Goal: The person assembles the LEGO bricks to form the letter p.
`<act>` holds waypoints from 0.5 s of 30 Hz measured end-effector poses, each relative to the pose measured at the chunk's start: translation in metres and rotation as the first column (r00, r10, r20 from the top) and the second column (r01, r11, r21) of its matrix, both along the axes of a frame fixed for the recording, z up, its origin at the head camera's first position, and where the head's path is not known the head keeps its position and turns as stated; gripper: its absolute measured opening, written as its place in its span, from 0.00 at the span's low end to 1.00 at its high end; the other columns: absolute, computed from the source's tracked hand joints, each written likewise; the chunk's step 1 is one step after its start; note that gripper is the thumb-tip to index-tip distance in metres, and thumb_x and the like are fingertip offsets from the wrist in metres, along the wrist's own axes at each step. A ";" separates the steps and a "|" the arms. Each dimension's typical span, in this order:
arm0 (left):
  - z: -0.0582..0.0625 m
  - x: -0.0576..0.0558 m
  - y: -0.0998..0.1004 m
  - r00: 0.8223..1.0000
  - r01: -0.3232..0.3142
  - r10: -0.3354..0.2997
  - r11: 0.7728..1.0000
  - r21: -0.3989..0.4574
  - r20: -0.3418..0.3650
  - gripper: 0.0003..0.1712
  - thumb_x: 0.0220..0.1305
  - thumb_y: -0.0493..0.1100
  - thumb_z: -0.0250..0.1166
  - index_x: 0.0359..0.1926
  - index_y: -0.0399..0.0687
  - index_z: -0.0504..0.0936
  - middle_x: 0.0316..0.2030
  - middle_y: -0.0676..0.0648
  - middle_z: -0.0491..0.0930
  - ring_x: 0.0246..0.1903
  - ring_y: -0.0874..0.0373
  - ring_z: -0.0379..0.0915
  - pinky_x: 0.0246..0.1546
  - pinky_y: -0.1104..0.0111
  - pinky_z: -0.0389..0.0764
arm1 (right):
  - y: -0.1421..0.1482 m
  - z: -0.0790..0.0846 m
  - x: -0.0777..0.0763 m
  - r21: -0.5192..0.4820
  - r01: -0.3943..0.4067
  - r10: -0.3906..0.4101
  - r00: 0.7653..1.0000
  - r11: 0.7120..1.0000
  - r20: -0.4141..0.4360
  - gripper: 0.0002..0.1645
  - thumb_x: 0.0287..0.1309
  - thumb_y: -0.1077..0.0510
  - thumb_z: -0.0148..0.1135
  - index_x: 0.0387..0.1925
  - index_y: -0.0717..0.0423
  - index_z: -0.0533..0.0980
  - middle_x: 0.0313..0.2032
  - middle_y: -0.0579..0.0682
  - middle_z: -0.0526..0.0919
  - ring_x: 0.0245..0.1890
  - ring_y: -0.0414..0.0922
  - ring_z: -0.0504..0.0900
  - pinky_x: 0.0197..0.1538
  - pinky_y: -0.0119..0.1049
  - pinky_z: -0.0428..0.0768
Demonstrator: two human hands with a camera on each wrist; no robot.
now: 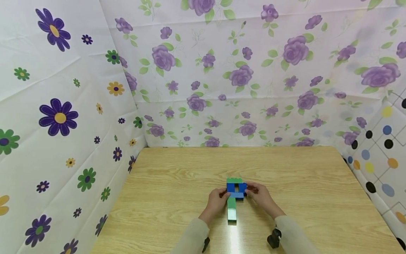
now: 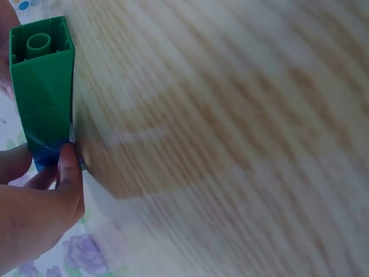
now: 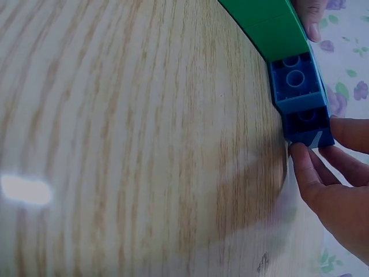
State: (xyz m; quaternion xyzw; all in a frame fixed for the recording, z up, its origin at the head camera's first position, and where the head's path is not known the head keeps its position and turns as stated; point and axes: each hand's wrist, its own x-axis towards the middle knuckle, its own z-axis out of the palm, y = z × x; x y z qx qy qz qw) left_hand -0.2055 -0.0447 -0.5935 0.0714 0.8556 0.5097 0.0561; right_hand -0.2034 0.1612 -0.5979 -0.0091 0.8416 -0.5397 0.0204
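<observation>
A figure of toy building blocks lies on the table. Its stem is of green blocks [image 1: 232, 203], above which blue blocks [image 1: 230, 187] surround a small gap, and a green block [image 1: 234, 180] tops it at the far end. My left hand [image 1: 215, 201] pinches the figure's left side at the blue part. On the other side, my right hand [image 1: 260, 197] pinches a blue block at the right edge. The right wrist view shows hollow undersides of blue blocks [image 3: 295, 81] facing the camera. A green block's hollow end [image 2: 39, 43] faces the left wrist camera.
The wood-grain table [image 1: 171, 176] extends around the figure. Behind it hangs a cloth with purple roses [image 1: 241, 76]; flowered cloth [image 1: 60, 118] stands at left and dotted cloth [image 1: 377, 165] at right. A black device [image 1: 274, 238] sits at the right wrist.
</observation>
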 end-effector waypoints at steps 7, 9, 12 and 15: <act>-0.004 -0.001 0.001 1.000 0.008 -0.008 1.000 -0.020 -0.002 0.17 0.66 0.38 0.62 0.50 0.28 0.79 0.36 0.44 0.81 0.35 0.60 0.74 0.33 0.72 0.80 | -0.001 0.001 0.002 0.034 0.001 -0.001 1.000 0.999 0.007 0.20 0.61 0.67 0.61 0.55 0.68 0.75 0.44 0.59 0.82 0.43 0.53 0.81 0.43 0.40 0.84; -0.006 -0.001 0.001 1.000 0.011 -0.011 1.000 -0.020 -0.004 0.17 0.66 0.38 0.63 0.50 0.28 0.80 0.35 0.44 0.81 0.35 0.60 0.74 0.33 0.72 0.79 | -0.001 0.002 0.002 0.039 0.002 -0.003 1.000 0.999 0.013 0.20 0.61 0.67 0.61 0.55 0.68 0.75 0.44 0.58 0.82 0.43 0.53 0.81 0.43 0.40 0.84; -0.007 -0.002 0.001 1.000 0.012 -0.012 1.000 -0.020 -0.003 0.18 0.66 0.39 0.63 0.51 0.28 0.79 0.35 0.45 0.81 0.35 0.60 0.74 0.33 0.72 0.79 | -0.001 0.001 0.003 0.047 0.007 -0.008 1.000 0.999 0.022 0.20 0.62 0.66 0.61 0.56 0.67 0.75 0.44 0.57 0.82 0.43 0.51 0.81 0.43 0.38 0.84; -0.005 -0.002 0.000 1.000 0.009 -0.009 1.000 -0.012 0.016 0.18 0.68 0.40 0.61 0.52 0.29 0.79 0.37 0.46 0.81 0.36 0.60 0.74 0.34 0.72 0.80 | 0.000 0.001 0.003 0.037 -0.004 0.002 1.000 0.999 0.030 0.21 0.63 0.65 0.60 0.57 0.67 0.74 0.44 0.56 0.81 0.43 0.50 0.80 0.42 0.37 0.83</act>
